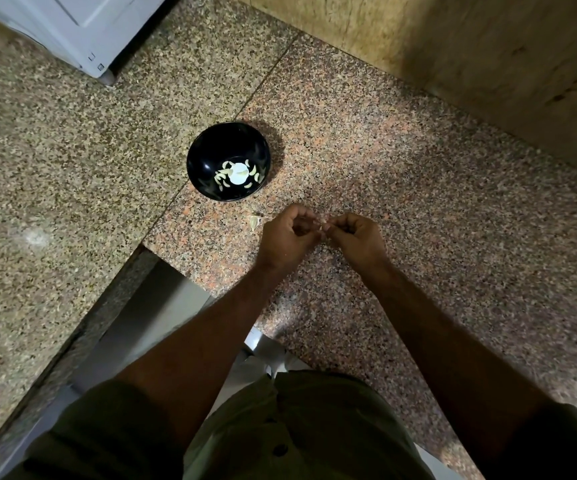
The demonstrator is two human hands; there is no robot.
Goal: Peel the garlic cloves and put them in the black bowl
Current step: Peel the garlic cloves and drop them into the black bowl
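No text, label, brand or number could be read anywhere in the view. The white appliance [72,26] at the top left carried two small dark square marks near its lower corner, too small to make out as letters or signs.

Head-worn view, steeply down, close

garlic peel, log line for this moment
step: peeling | hands: both pinch garlic clove | black bowl: peeled cloves inside | skin scrap: on counter
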